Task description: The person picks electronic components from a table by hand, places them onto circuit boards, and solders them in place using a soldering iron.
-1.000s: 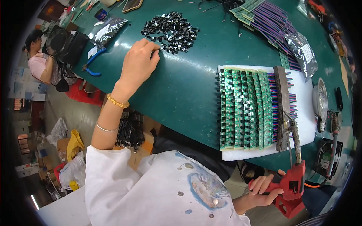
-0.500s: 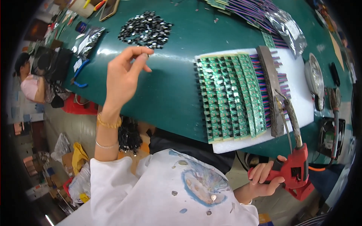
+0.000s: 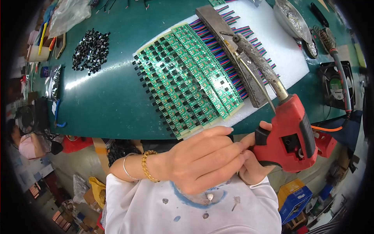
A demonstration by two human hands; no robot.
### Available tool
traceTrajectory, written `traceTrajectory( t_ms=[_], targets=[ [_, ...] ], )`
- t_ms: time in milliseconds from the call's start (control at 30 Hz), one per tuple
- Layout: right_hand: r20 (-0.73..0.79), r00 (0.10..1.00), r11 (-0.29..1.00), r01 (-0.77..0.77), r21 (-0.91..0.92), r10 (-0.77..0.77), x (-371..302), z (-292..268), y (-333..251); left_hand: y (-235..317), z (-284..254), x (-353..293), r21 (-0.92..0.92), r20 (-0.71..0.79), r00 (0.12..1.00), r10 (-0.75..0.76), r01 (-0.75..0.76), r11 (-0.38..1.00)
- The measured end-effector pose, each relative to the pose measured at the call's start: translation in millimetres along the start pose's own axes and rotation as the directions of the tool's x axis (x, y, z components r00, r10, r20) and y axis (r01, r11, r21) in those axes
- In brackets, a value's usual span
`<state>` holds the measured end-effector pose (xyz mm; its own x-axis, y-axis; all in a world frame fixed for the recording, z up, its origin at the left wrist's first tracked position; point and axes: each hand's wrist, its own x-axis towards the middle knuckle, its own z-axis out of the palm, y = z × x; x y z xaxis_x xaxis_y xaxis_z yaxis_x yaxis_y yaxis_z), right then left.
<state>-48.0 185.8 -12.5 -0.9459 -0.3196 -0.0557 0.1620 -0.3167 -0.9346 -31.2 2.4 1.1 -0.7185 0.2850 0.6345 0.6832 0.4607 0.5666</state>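
My right hand (image 3: 253, 165) grips a red and black soldering gun (image 3: 290, 132), its long metal barrel slanting up and left over a grey metal bar (image 3: 230, 52). My left hand (image 3: 206, 158) meets the right one at the fingertips, its fingers bent and closed. Whatever lies between those fingertips is hidden. Beyond the hands, rows of green circuit boards (image 3: 191, 78) lie side by side, small black parts along several of them. Multicoloured wires (image 3: 241, 84) run from the boards under the bar, all on a white foam sheet (image 3: 286, 58).
A pile of small black parts (image 3: 91, 50) lies on the green table (image 3: 105, 97) to the left. At the right are a metal bowl (image 3: 292, 19), a fan (image 3: 337, 85) and another soldering iron (image 3: 339, 66). Another person (image 3: 29, 144) sits far left.
My left hand has come from near the black pile to my right fingers. The soldering gun has risen and moved left. The view has turned, so the table appears shifted.
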Motion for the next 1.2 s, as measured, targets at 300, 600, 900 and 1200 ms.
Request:
traceTrajectory(
  t_ms=[300,600,900,1200],
  targets=[
    [-0.055,0.983,0.984,-0.175,0.012,0.176,0.2,-5.1,-6.3,-3.7,11.5,4.9,-0.037,-0.132,0.979,0.153,-0.160,0.986],
    [0.070,0.997,0.963,0.051,-0.266,-0.033,-0.9,-24.0,9.9,-2.0,4.9,-0.6,0.114,0.006,1.000,-0.010,0.009,0.993],
    [-0.067,0.951,0.953,0.300,-0.048,-0.303,-9.7,-15.4,22.2,-23.9,-9.8,3.0,0.341,-0.181,0.951,-0.249,0.299,0.891],
    [0.370,0.911,0.983,0.156,0.093,-0.180,-22.2,-64.1,9.8,-30.2,-7.5,1.0,0.398,-0.190,0.938,-0.290,0.343,0.851]
  ],
)
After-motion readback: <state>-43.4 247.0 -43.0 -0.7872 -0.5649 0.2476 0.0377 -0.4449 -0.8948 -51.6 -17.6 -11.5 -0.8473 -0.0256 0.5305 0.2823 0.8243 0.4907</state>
